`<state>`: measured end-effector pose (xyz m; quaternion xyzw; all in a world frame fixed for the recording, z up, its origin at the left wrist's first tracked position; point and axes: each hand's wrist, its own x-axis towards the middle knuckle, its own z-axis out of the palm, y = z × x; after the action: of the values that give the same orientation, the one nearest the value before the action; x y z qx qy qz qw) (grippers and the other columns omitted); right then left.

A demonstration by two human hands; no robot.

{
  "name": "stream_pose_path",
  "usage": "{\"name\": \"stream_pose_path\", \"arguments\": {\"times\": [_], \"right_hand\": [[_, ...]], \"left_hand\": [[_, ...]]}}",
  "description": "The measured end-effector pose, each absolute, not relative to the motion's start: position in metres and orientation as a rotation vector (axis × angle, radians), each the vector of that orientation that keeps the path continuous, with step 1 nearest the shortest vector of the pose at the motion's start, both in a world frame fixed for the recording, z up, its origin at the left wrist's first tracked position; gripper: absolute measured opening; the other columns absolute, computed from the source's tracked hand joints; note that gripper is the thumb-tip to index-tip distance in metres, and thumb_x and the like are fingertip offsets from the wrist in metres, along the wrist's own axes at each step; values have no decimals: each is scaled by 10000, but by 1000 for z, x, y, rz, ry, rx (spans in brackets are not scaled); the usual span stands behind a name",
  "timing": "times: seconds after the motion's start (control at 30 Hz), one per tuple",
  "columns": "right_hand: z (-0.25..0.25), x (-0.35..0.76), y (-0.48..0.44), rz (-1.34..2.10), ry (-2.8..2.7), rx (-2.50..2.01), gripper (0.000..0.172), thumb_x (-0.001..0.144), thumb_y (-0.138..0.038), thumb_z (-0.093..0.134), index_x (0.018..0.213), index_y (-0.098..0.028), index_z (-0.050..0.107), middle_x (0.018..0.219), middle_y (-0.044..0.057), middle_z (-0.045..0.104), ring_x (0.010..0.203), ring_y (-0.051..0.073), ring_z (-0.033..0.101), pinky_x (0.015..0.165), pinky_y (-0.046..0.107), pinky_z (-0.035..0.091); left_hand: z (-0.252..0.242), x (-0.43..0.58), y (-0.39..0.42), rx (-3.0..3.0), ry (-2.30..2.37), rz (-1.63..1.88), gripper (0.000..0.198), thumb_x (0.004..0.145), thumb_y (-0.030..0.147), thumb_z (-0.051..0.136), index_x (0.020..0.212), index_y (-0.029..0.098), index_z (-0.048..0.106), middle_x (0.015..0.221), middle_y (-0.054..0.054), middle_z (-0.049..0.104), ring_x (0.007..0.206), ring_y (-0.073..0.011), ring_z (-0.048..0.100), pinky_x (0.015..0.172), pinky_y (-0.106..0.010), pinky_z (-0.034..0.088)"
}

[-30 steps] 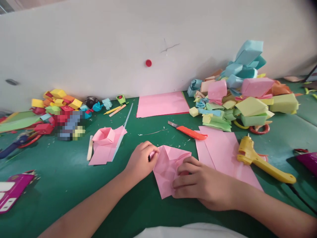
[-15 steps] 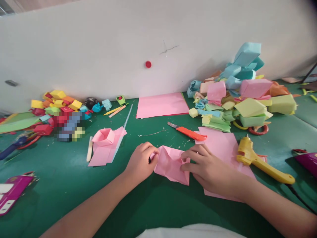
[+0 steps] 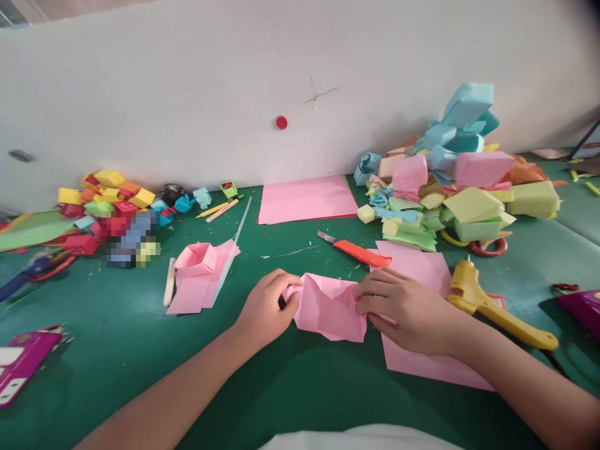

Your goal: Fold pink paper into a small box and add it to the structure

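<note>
A creased pink folded paper (image 3: 330, 309), shaped like a shallow open box, stands on the green table between my hands. My left hand (image 3: 269, 303) pinches its left end between thumb and fingers. On the right end, my right hand (image 3: 403, 306) is closed with its fingertips gripping the paper's edge. Beneath my right hand and forearm lie flat pink sheets (image 3: 417, 344). An orange utility knife (image 3: 359, 250) rests just beyond, its blade pointing to the left. To the left, a finished-looking pink paper box (image 3: 195, 259) sits on pink paper pieces (image 3: 192, 300).
A yellow glue gun (image 3: 501, 315) lies at the right, its cord trailing. Piles of coloured paper boxes stand at the back right (image 3: 473, 162) and back left (image 3: 110, 194). Pink sheets (image 3: 307, 199) lie against the wall. Purple tools are at both sides; a glue stick (image 3: 241, 222) lies left of centre.
My right hand has moved slightly right and outward, from the paper's inner face to its right end. The pink folded paper now looks more opened out. My left hand stays nearly in place.
</note>
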<state>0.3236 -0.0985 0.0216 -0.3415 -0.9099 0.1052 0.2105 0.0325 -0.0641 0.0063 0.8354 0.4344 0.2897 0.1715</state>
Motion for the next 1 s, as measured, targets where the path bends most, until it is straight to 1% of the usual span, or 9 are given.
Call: {"name": "stream_pose_path", "arguments": {"times": [0.17, 0.27, 0.37, 0.47, 0.67, 0.77, 0.87, 0.93, 1.0], "right_hand": [[23, 330, -98, 339, -2562, -962, 235, 896, -92, 532, 922, -238, 714, 981, 48, 725, 983, 226, 618, 891, 428, 522], [30, 338, -99, 410, -2602, -1010, 208, 899, -144, 578, 946, -266, 740, 1069, 49, 721, 1050, 240, 621, 933, 453, 514], [35, 344, -100, 513, -2608, -1042, 134, 885, -225, 657, 947, -283, 762, 1138, 61, 705, 1058, 247, 631, 927, 456, 516], [36, 344, -100, 516, -2606, -1047, 123, 895, -241, 658, 911, -294, 768, 1117, 54, 707, 1029, 241, 637, 895, 441, 519], [36, 343, -99, 534, -2644, -1086, 149, 879, -230, 655, 980, -289, 746, 1169, 61, 679, 1072, 254, 618, 897, 439, 511], [36, 345, -99, 564, -2663, -1114, 190, 879, -250, 649, 1042, -294, 737, 1213, 66, 659, 1114, 264, 604, 923, 446, 498], [36, 346, -99, 556, -2656, -1117, 156, 903, -290, 638, 1024, -295, 735, 1208, 62, 659, 1107, 262, 601, 925, 439, 481], [35, 343, -99, 525, -2654, -1102, 126, 899, -329, 659, 991, -276, 727, 1170, 63, 671, 1069, 261, 602, 921, 440, 465], [35, 337, -101, 485, -2647, -1084, 144, 912, -374, 657, 945, -244, 709, 1089, 66, 686, 989, 247, 608, 909, 440, 446]], "left_hand": [[1, 32, -62, 2482, 1299, 765, 153, 873, 138, 557, 946, 223, 661, 945, -38, 627, 866, -197, 618, 752, -320, 514], [2, 31, -63, 2716, 1344, 771, 137, 884, 135, 555, 883, 209, 670, 960, -70, 631, 878, -229, 583, 795, -381, 492], [8, 28, -66, 3003, 995, 637, 264, 922, 56, 447, 879, 208, 659, 976, -73, 664, 897, -221, 583, 823, -385, 457], [17, 26, -71, 3025, 544, 401, 308, 915, 23, 416, 940, 216, 654, 926, -55, 689, 856, -199, 602, 761, -348, 444], [22, 26, -72, 2879, 441, 422, 145, 918, 227, 549, 1016, 192, 651, 940, -85, 700, 860, -219, 624, 768, -374, 434], [18, 25, -69, 2871, 418, 449, 260, 934, 402, 585, 1027, 168, 647, 974, -97, 697, 873, -229, 618, 775, -381, 414], [14, 27, -71, 2874, 462, 495, 390, 943, 539, 577, 979, 160, 657, 957, -90, 691, 858, -223, 604, 769, -380, 393], [12, 31, -74, 2870, 560, 531, 327, 961, 484, 585, 907, 171, 661, 904, -61, 681, 836, -204, 596, 762, -366, 379], [12, 34, -79, 2859, 663, 549, 219, 967, 344, 595, 833, 181, 652, 855, -33, 663, 813, -181, 588, 754, -352, 367]]}}
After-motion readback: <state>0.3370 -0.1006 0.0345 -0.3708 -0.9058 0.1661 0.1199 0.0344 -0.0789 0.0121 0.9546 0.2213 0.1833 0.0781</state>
